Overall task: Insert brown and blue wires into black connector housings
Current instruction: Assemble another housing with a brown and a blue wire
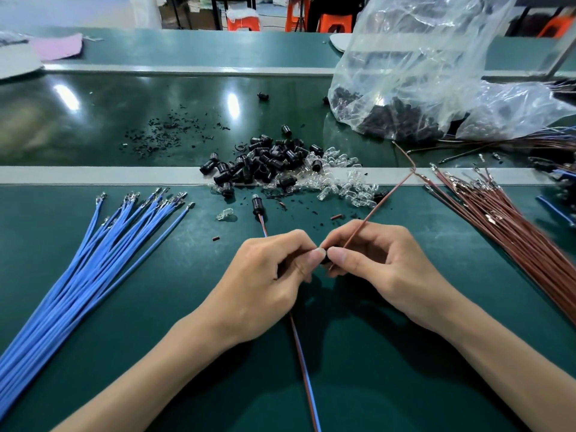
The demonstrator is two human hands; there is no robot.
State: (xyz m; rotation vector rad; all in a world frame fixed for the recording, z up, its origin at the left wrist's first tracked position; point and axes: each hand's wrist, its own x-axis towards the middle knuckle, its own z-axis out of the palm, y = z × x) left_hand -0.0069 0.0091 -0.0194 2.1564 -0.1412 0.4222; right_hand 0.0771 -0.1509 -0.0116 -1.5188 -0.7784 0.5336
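Observation:
My left hand (265, 282) and my right hand (377, 269) meet at the table's middle, both pinching a small black connector housing (324, 257) between thumbs and fingers. A single brown wire (374, 212) rises from my right hand's fingers up and to the right. A finished housing with a brown and blue wire pair (304, 372) lies under my left hand; its black end (257, 205) shows beyond it. Blue wires (93, 266) fan out on the left, brown wires (514, 229) on the right. A pile of black housings (265, 163) lies ahead.
Clear glass bulbs (343, 182) are scattered beside the housing pile. A plastic bag (420, 79) with more black housings stands at the back right. Black debris (168, 129) is strewn on the conveyor belt (93, 120). Orange stools (335, 23) stand beyond the bench.

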